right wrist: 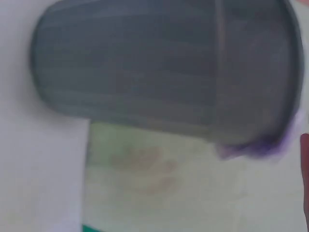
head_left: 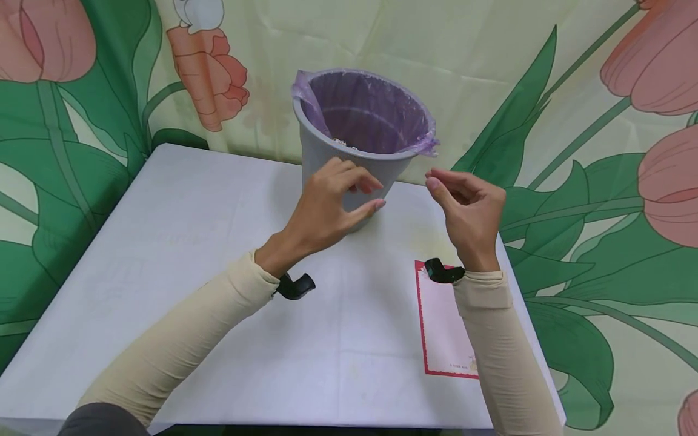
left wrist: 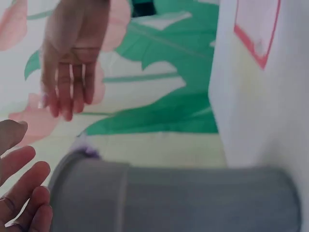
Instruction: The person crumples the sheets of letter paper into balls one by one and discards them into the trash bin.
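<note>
A grey trash bin [head_left: 316, 151] lined with a purple plastic bag [head_left: 376, 118] stands upright toward the back of the table. Some small pale bits [head_left: 345, 144] show low inside it. My left hand [head_left: 326, 203] is in front of the bin, fingers bent and thumb apart, holding nothing. Whether it touches the bin wall is unclear. To the right of the bin, my right hand [head_left: 471, 212] hovers with thumb near the fingers. In the left wrist view the right hand's fingers [left wrist: 72, 89] hang fairly straight, with nothing visible in them.
A pink sheet with a red border [head_left: 444, 339] lies on the white-covered table [head_left: 191, 272], partly under the right forearm. Behind and beside the table hangs a curtain [head_left: 491, 60] printed with tulips and leaves. Each wrist carries a black camera mount [head_left: 296, 286].
</note>
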Available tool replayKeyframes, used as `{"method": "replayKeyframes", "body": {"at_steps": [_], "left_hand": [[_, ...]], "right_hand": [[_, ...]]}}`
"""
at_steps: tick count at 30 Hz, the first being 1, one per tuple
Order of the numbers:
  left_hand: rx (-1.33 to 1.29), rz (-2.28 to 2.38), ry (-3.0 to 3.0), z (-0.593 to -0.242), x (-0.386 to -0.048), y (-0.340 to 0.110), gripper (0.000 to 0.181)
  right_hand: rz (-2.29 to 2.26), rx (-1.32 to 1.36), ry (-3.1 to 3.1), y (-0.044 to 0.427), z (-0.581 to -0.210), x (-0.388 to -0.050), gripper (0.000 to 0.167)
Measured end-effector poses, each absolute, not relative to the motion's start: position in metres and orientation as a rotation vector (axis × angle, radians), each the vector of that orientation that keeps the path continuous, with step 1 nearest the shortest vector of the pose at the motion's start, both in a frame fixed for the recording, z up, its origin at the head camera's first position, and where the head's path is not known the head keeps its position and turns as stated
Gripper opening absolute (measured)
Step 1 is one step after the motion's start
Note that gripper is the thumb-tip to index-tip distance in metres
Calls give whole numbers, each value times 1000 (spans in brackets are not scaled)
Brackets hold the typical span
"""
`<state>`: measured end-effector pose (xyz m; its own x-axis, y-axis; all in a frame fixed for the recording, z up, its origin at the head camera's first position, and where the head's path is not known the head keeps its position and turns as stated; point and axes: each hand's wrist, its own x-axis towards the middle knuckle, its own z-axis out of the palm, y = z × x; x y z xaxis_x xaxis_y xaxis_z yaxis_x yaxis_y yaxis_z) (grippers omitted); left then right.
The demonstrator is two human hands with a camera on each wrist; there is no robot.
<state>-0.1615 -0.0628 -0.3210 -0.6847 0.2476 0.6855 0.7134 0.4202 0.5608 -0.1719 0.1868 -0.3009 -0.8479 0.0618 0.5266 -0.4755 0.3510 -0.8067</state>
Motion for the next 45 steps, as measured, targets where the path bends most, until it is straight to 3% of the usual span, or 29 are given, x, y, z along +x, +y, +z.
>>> {"method": "replayKeyframes", "body": {"at_steps": [9, 17, 32, 45], "left_hand": [[-800, -1451, -2293, -367, -142, -36, 16], [-746, -1687, -2362, -404, -127, -9, 19], [-684, -1897, -2393, -460, -109, 33, 23], [-658, -1937, -2508, -488, -101, 59, 29]], "right_hand": [[1507, 1, -2260, 237, -380, -149, 29], [1483, -185, -2291, 271, -422, -125, 33], [1481, -432, -2295, 314, -463, -88, 40], [1393, -526, -2565, 335, -478, -70, 47]]}}
